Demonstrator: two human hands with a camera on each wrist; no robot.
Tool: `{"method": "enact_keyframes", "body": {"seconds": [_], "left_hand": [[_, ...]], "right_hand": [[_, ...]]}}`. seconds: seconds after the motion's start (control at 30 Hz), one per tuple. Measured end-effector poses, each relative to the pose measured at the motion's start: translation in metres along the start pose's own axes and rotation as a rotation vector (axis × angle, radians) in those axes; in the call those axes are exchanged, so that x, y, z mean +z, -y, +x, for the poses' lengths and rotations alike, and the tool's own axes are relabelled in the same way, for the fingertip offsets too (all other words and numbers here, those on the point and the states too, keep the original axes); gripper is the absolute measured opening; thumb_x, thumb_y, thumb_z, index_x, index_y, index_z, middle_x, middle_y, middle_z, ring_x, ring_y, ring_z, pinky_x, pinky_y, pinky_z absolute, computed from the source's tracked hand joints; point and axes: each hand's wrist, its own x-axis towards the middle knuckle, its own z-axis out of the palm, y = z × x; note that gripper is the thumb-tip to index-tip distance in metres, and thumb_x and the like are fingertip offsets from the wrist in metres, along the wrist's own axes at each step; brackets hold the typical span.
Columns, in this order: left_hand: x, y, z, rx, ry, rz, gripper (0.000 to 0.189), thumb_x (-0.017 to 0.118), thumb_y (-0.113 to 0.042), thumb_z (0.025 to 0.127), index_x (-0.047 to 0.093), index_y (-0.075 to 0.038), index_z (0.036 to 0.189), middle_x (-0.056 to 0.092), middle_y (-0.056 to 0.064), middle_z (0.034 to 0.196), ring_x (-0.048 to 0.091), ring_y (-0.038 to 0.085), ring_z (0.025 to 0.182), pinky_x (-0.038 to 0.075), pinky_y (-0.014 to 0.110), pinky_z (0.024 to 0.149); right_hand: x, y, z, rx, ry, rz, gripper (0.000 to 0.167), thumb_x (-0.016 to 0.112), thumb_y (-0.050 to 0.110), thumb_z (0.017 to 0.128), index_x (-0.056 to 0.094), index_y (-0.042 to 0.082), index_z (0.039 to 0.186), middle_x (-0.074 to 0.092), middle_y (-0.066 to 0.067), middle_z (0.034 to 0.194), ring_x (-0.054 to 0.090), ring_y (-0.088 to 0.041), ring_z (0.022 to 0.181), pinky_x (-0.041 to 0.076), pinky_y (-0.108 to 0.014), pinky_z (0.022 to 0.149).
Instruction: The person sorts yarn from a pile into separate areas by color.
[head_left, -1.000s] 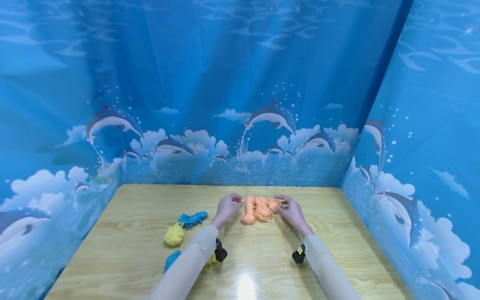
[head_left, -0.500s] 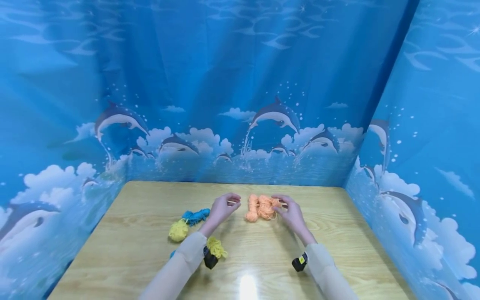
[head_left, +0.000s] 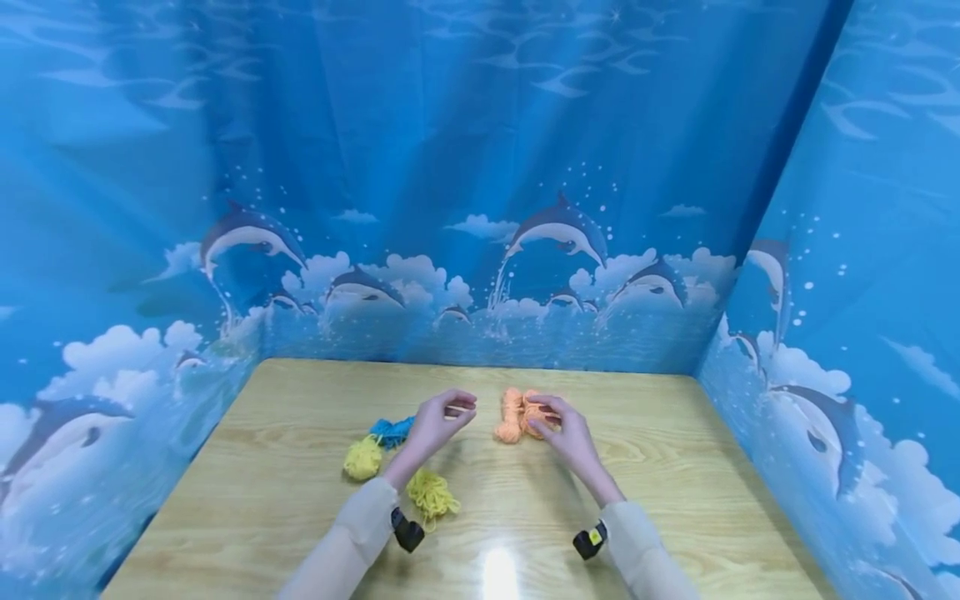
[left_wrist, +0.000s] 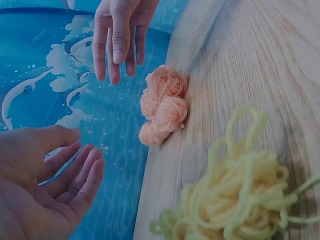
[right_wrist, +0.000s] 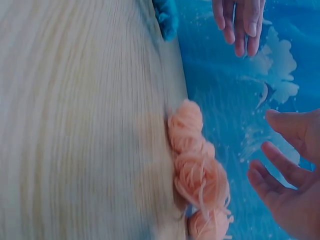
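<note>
Peach-orange yarn skeins point(head_left: 511, 417) lie in a cluster near the table's far edge. My left hand point(head_left: 442, 418) hovers to their left, fingers relaxed and bent, holding nothing. In the head view my right hand point(head_left: 567, 432) overlaps the cluster's right side and hides part of it. The right wrist view shows a gap between the right hand point(right_wrist: 290, 175) and the orange yarn point(right_wrist: 200, 175), with nothing in the fingers. A loose yellow yarn bundle point(head_left: 432, 494) lies beside my left forearm, large in the left wrist view.
Left of my left forearm lie a yellow yarn ball point(head_left: 363, 458) and a blue yarn skein point(head_left: 393, 432), touching or nearly so. The wooden table point(head_left: 300, 525) ends at a blue dolphin-print curtain point(head_left: 480, 208) behind and at the sides.
My left hand has drawn back leftward from the orange yarn, uncovering the loose yellow bundle. My right hand has shifted left, off the yarn's right edge. The head view has turned slightly left.
</note>
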Motion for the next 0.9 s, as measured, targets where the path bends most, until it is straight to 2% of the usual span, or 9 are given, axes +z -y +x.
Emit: {"method": "enact_keyframes", "body": {"seconds": [0.2,0.33,0.53,0.7,0.9], "left_hand": [[-0.01,0.007,-0.008,-0.002,-0.011,-0.013,0.025,0.069,-0.02,0.098,0.07,-0.014,0.122,0.072,0.004,0.115,0.069,0.023,0.105,0.059,0.039,0.088],[-0.021,0.011,-0.016,0.02,-0.013,-0.045,0.029,0.069,-0.016,0.098,0.069,-0.013,0.126,0.071,0.007,0.121,0.069,0.026,0.108,0.059,0.04,0.09],[-0.043,0.019,-0.027,0.032,-0.038,-0.05,0.036,0.071,-0.011,0.095,0.066,-0.011,0.131,0.068,0.01,0.128,0.067,0.031,0.114,0.057,0.041,0.094],[-0.063,0.027,-0.039,0.026,-0.07,-0.01,0.043,0.074,-0.011,0.093,0.064,-0.008,0.135,0.066,0.013,0.133,0.063,0.036,0.119,0.054,0.049,0.099],[-0.085,0.04,-0.053,0.01,-0.109,0.114,0.051,0.077,-0.013,0.091,0.06,-0.009,0.139,0.063,0.013,0.138,0.059,0.034,0.124,0.049,0.054,0.104]], "right_hand": [[0.013,0.01,-0.006,-0.029,0.029,0.055,0.039,0.073,0.0,0.091,0.066,0.004,0.129,0.064,-0.02,0.129,0.061,-0.042,0.115,0.052,-0.055,0.099],[0.025,0.016,-0.011,-0.034,0.062,0.114,0.042,0.072,0.002,0.092,0.063,0.004,0.133,0.063,-0.019,0.132,0.06,-0.043,0.117,0.052,-0.057,0.098],[0.047,0.026,-0.019,-0.023,0.107,0.174,0.047,0.073,0.003,0.092,0.059,0.004,0.137,0.063,-0.019,0.132,0.062,-0.04,0.114,0.055,-0.05,0.096],[0.064,0.033,-0.024,-0.021,0.163,0.205,0.052,0.074,0.005,0.092,0.055,0.002,0.141,0.061,-0.022,0.133,0.059,-0.047,0.116,0.054,-0.054,0.097],[0.083,0.043,-0.027,-0.061,0.246,0.194,0.054,0.075,0.006,0.091,0.054,-0.002,0.14,0.057,-0.03,0.134,0.059,-0.05,0.115,0.054,-0.056,0.096]]}}
